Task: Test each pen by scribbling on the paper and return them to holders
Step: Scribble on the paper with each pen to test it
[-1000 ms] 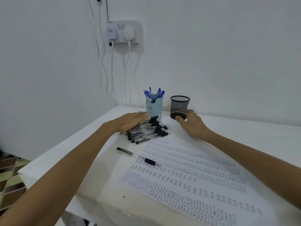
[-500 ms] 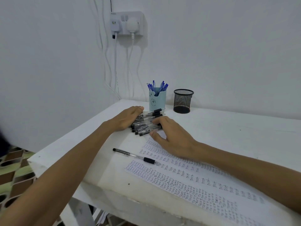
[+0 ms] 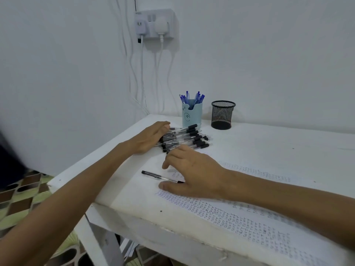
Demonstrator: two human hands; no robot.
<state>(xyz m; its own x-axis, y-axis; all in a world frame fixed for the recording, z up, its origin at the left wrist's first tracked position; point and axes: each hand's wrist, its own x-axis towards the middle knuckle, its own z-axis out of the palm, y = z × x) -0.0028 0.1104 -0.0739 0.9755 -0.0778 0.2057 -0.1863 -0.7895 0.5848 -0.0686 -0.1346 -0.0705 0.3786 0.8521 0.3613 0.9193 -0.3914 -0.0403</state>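
A pile of several black-capped clear pens lies on the white table in front of a light-blue holder that holds several blue pens. An empty black mesh holder stands to its right. My left hand rests flat against the left side of the pile. My right hand hovers with spread fingers over a single black pen lying on the written paper. That pen's right end is hidden under the hand.
The white table sits in a corner, its front edge close to me. A wall socket with plugs and hanging cables is above the holders. Patterned floor shows at the lower left.
My right hand left the mesh holder, passed over the pen pile and came down toward the single pen. My left hand stayed on the pile. The camera tilted lower.
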